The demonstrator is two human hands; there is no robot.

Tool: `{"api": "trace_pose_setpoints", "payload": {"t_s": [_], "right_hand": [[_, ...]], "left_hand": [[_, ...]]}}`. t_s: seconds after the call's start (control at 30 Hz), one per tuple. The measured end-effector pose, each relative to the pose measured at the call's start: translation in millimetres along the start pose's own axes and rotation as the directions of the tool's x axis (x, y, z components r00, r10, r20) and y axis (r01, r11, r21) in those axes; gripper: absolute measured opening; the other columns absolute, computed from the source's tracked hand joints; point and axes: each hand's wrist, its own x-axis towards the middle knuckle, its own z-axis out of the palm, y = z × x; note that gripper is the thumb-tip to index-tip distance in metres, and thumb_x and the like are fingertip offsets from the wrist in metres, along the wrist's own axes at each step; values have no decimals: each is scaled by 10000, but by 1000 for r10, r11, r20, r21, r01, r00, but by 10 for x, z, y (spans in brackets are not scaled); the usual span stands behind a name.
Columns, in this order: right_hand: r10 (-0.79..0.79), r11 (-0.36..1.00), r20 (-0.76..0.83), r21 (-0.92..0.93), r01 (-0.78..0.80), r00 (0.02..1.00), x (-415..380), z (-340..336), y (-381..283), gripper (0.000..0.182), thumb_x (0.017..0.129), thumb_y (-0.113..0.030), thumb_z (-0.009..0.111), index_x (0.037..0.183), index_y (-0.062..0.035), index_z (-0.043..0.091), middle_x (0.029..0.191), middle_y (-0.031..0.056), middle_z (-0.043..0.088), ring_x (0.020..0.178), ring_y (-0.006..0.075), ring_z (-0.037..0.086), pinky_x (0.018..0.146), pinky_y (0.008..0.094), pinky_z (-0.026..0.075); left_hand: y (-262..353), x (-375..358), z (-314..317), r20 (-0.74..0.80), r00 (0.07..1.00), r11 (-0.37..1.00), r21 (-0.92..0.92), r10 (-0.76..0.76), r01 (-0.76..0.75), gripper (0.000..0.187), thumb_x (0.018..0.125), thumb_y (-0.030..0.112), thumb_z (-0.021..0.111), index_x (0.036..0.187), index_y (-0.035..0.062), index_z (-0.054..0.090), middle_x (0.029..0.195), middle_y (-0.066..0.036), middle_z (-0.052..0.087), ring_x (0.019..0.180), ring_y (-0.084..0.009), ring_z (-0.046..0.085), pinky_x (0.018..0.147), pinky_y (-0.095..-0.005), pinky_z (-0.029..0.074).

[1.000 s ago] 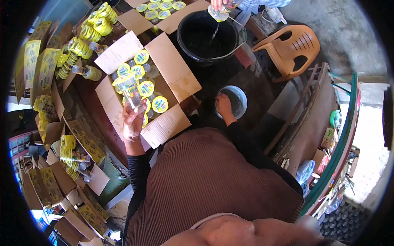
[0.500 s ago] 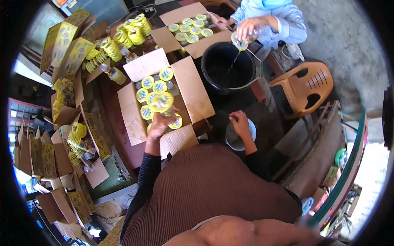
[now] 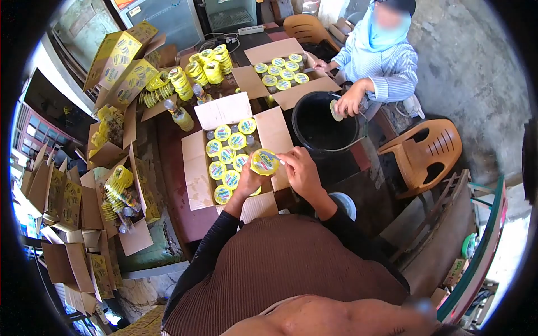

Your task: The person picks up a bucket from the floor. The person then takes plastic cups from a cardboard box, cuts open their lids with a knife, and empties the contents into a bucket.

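My left hand (image 3: 247, 182) is closed around a plastic drink cup (image 3: 264, 162) with a yellow printed lid, held upright above the near right part of an open carton (image 3: 197, 178). My right hand (image 3: 301, 169) is at the cup's right side, thumb and fingers pinched against the lid's edge. Whether a small thing is between those fingers I cannot make out. More yellow-lidded cups (image 3: 226, 155) stand in rows inside the carton below. A pale blue bucket (image 3: 343, 206) is partly hidden behind my right forearm.
Across from me, a co-worker's hand (image 3: 350, 102) tips a cup (image 3: 337, 111) over a black bucket (image 3: 325, 144). A second carton of cups (image 3: 319, 91) stands behind. Stacked yellow lids (image 3: 180, 84), bottles (image 3: 182, 119) and cartons are at left; a brown chair (image 3: 427, 154) is at right.
My left hand has brought the cup rightward and nearer. My right hand has risen from the pale blue bucket to the lid. The co-worker's pouring stream is no longer visible.
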Motion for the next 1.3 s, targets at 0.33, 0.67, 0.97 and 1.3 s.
{"api": "trace_pose_setpoints", "payload": {"t_s": [0.33, 0.67, 0.97, 1.3], "right_hand": [[-57, 987, 115, -140, 73, 992, 62, 103, -135, 275, 757, -8, 638, 1027, -28, 680, 886, 106, 536, 863, 273, 536, 764, 369, 462], [-114, 941, 243, -284, 183, 963, 127, 119, -102, 187, 737, -48, 619, 911, -50, 689, 868, 81, 529, 875, 266, 510, 763, 377, 438], [-238, 894, 163, -348, 281, 958, 314, -67, -89, 212, 770, -98, 606, 942, -165, 711, 911, -15, 555, 926, 201, 511, 875, 389, 361], [-404, 804, 287, -341, 487, 869, 395, 178, -86, 123, 790, -164, 592, 872, -164, 684, 930, -12, 554, 985, 185, 516, 930, 416, 348]], "left_hand": [[-49, -15, -30, -112, 993, 998, 47, 38, -33, 496, 689, 1, 784, 1109, 25, 523, 963, -97, 658, 883, -181, 642, 775, -317, 517], [-267, 5, -52, -54, 998, 993, -118, -22, 16, 541, 677, 0, 802, 1132, 31, 510, 1021, -67, 641, 919, -149, 614, 806, -305, 513], [-342, 27, -242, 123, 991, 992, -107, -47, 60, 461, 719, 67, 808, 1118, 12, 582, 1005, -51, 662, 900, -139, 615, 818, -313, 510], [-207, 67, -280, 263, 962, 976, -179, -76, 126, 593, 707, 55, 816, 1220, 32, 520, 1097, -33, 622, 991, -131, 577, 869, -306, 484]]}}
